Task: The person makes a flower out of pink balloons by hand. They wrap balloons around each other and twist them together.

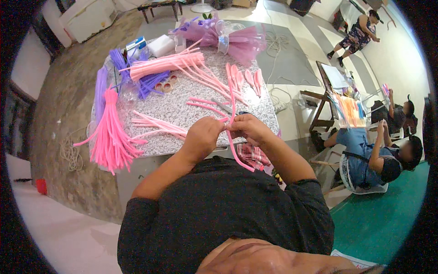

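At the table's near edge, my left hand [202, 138] and my right hand [250, 129] meet, both closed with fingertips pinched. Between them they hold pink pipe cleaners [233, 106]; one long stem runs up past my right fingers and its tail hangs below the tabletop. A short bent end shows at my left fingertips. Just beyond lie several short pink pieces [205, 106] and scissors [221, 105], partly hidden behind my hands. Looped pink petal shapes [235, 76] rest farther right. Loose pale pink stems [157, 124] lie left of my left hand.
The speckled table [171, 107] bears a bright pink pipe-cleaner bundle [111, 132], a paler bundle [166, 66], purple stems [155, 84], tape rolls [167, 86] and a purple wrapped bouquet [228, 41]. To the right, a person [374, 157] sits by another table [329, 84]. Cable [276, 43] lies on the floor.
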Tool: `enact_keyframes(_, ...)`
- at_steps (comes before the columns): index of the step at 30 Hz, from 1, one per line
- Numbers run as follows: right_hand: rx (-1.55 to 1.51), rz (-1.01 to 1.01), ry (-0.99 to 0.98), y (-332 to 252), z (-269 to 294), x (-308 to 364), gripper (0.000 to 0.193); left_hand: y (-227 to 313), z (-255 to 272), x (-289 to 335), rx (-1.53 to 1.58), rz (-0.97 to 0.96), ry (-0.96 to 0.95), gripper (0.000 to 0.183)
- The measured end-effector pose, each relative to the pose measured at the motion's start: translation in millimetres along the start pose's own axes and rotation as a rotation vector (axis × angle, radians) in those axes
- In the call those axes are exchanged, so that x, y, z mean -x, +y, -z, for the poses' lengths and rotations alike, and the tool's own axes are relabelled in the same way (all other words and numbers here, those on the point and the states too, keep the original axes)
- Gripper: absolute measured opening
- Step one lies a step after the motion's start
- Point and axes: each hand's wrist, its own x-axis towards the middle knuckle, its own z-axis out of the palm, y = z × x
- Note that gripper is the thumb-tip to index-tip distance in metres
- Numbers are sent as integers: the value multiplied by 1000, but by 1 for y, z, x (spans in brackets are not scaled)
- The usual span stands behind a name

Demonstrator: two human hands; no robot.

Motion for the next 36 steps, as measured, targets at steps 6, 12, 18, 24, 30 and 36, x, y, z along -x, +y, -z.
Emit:
enact_keyframes(6,628,679,344,-1,-8,18,16,-1,-6,3,1050,882,-11,10)
enact_keyframes(12,1449,1270,330,-17,-17,23,26,-7,-8,5,1116,971,-153,11)
enact_keyframes(18,1565,1169,149,-14,-11,15,19,-7,-9,12,1074,917,-177,12)
enact_keyframes(24,1459,1079,145,-6,-13,3,12,6,-7,10,789,821,-152,10)
enact_keyframes(30,32,85,-65,8,-1,-5,16,2,-2,5,-22,-65,15,7)
enact_keyframes(36,426,427,269,-8,-15,16,10,2,-1,9,537,537,-25,12)
